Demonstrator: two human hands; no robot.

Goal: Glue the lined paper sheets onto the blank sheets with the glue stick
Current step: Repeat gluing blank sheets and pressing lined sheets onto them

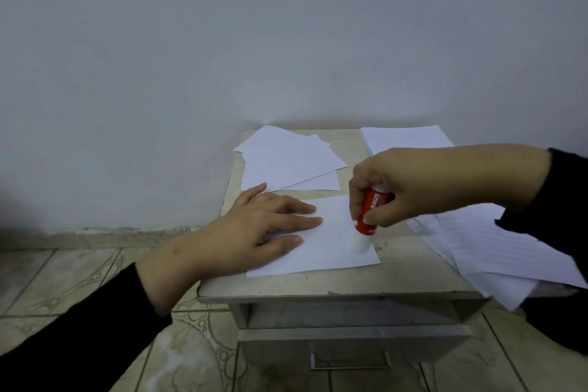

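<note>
The tabletop (288, 285) is largely covered: blank sheets (291, 162) at far left, lined sheets (404, 137) at far right, more lined sheets (496, 251) overhanging the right edge. Bare strips are left along the near edge and between the far stacks. The wall (286, 41) closes off the far side.

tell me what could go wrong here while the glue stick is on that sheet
1. The glue stick works near the blank sheet's right edge, so it may smear glue onto the table.
2. The left hand pins only the left side; the free right side could wrinkle.
3. The lined sheets overhang the table's right edge under the right hand's arm and might get knocked off.
</note>
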